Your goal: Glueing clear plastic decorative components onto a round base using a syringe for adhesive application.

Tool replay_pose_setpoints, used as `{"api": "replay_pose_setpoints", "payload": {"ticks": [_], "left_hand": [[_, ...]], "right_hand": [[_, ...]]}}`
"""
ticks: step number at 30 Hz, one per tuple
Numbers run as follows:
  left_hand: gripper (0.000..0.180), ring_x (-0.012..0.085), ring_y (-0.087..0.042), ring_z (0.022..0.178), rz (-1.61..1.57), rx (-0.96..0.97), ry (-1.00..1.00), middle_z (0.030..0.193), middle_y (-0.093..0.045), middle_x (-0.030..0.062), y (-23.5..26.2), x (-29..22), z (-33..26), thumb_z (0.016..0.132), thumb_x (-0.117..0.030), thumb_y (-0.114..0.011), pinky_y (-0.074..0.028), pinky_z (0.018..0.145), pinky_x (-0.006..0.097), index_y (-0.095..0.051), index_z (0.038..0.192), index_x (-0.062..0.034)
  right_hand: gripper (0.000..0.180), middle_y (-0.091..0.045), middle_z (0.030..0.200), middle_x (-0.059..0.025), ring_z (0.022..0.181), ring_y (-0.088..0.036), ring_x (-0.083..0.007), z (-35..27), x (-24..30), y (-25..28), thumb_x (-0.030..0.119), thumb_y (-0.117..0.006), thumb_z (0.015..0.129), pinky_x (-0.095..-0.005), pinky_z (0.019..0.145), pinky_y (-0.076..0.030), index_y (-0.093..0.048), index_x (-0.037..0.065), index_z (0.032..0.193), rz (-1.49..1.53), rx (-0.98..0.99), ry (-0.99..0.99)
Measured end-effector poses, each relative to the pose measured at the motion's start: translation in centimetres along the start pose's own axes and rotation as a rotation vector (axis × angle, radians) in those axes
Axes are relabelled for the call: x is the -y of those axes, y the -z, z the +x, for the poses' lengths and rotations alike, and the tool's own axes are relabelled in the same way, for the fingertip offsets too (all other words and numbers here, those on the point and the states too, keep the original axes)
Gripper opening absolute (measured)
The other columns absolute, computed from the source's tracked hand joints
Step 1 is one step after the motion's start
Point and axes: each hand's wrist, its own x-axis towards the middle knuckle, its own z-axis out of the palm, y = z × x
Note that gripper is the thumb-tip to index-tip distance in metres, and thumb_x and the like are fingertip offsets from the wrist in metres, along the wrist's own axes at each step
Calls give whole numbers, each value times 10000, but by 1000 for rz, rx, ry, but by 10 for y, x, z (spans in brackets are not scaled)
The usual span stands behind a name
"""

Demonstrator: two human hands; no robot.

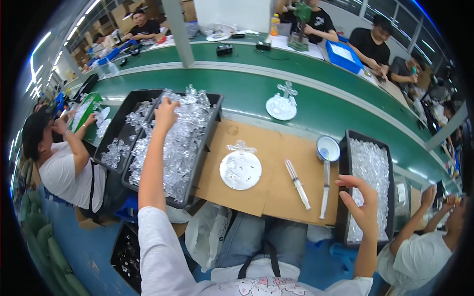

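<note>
My left hand point(166, 114) is over a black bin point(215, 109) heaped with clear plastic pieces point(175, 143), its fingers curled down at the far part of the heap. What they grip, if anything, is lost among the transparent pieces. My right hand point(363, 200) hovers by the near left edge of another black bin point(391, 190), thumb and forefinger apart with nothing visible between them. Between my hands, on brown cardboard point(274, 185), a round white disc point(247, 181) carries small pieces, with a clear cross-shaped piece point(241, 146) at its far edge.
Two syringes point(297, 185) point(325, 192) lie on the cardboard, the right one's tip at a small blue-and-white cup point(328, 148). Another loaded white disc point(281, 108) sits on the green bench point(237, 81). Co-workers point(74, 153) point(424, 256) sit close on both sides.
</note>
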Motion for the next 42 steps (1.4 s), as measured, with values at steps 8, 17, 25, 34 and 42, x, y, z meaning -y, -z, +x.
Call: {"api": "replay_pose_setpoints", "payload": {"ticks": [8,17,25,34,42], "left_hand": [[189,374,-622,813,32,-172,-119,990,-559,162,2,-5,-1,775,5,-578,-504,706,455,-629,953,-31],[140,350,-611,786,120,-330,-159,893,-566,150,1,-5,-11,812,2,-575,-496,692,452,-575,943,-48],[300,378,-606,892,-55,-276,-22,1005,-566,146,8,-11,-10,820,4,-610,-494,728,449,-548,1104,-70],[191,330,-629,806,-121,-342,30,915,-592,126,43,-25,-5,845,-35,-624,-492,694,405,-622,1035,-52],[179,97,-617,699,-610,-446,125,786,-650,42,144,-72,-66,830,-3,-692,-480,643,233,-669,1004,-35]], "right_hand": [[350,-706,983,-119,912,-659,-189,-25,-9,-10,13,-643,800,-298,838,-489,-628,1,1149,50,-19,-45],[369,-706,974,-125,895,-663,-180,-42,-9,-21,-25,-646,791,-297,826,-503,-614,-11,1158,126,-20,-80],[365,-708,968,-124,900,-666,-177,-47,-17,-31,-34,-635,791,-291,823,-506,-615,-13,1155,167,-23,-125],[339,-711,962,-117,900,-665,-167,-44,-16,-39,-25,-637,797,-282,822,-504,-625,-13,1135,164,-4,-139],[324,-712,958,-116,893,-665,-166,-40,-25,-59,-13,-643,810,-283,817,-505,-625,-16,1133,236,10,-150]]}}
